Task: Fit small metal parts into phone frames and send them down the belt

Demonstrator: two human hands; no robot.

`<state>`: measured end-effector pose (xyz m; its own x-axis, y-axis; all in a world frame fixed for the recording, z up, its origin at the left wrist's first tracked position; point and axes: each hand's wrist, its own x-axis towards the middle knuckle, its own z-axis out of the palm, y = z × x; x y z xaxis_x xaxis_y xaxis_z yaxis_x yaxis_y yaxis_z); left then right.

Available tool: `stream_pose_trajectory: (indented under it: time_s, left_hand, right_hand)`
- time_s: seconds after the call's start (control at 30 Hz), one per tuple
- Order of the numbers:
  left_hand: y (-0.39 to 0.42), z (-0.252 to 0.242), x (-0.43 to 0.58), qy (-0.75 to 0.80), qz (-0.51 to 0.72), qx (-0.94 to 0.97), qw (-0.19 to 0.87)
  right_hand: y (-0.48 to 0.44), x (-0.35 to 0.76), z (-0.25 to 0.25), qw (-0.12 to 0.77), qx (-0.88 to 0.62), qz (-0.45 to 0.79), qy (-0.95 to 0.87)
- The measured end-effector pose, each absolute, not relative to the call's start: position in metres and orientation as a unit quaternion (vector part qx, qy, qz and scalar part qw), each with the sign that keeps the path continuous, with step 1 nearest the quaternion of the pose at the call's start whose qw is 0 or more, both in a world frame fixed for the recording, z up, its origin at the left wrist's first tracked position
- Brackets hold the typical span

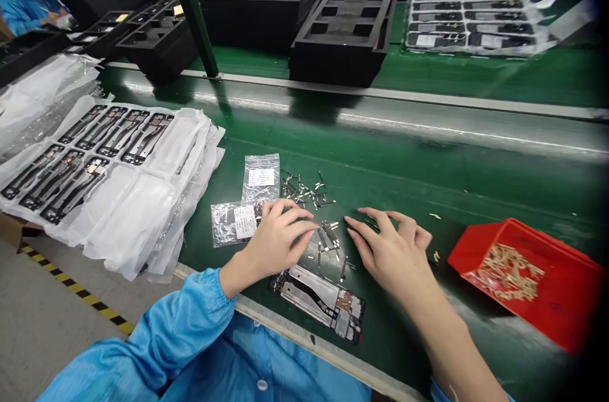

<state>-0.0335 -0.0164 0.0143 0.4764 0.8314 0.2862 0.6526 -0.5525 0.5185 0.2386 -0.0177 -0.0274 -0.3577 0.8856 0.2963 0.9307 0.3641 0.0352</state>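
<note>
On green bench point(404, 174), small strips point(328, 237) between left hand point(280, 232), right hand point(394, 246) (both loosely spread)

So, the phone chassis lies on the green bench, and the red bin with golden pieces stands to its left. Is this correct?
The side is wrong: in the head view, the red bin with golden pieces stands right of the phone chassis on the green bench.
</note>
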Motion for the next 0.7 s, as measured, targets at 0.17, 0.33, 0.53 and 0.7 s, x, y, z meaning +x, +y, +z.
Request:
stream_pose_trajectory:
  time_s: [0.17,0.33,0.53,0.7]
  left_hand:
    - [-0.041,0.004,-0.033,0.454,0.302,0.810,0.214]
    - [-0.043,0.001,-0.036,0.476,0.319,0.786,0.232]
    - [-0.008,0.016,-0.021,0.501,0.306,0.772,0.245]
    - [0.018,0.013,-0.005,0.434,0.267,0.799,0.320]
  right_hand:
    - [-0.006,0.242,-0.036,0.155,-0.549,-0.011,-0.821]
    - [0.003,0.237,-0.034,0.209,-0.567,0.062,-0.794]
    - [-0.002,0.232,-0.020,0.309,-0.548,0.192,-0.753]
    - [-0.012,0.215,-0.013,0.345,-0.503,0.330,-0.720]
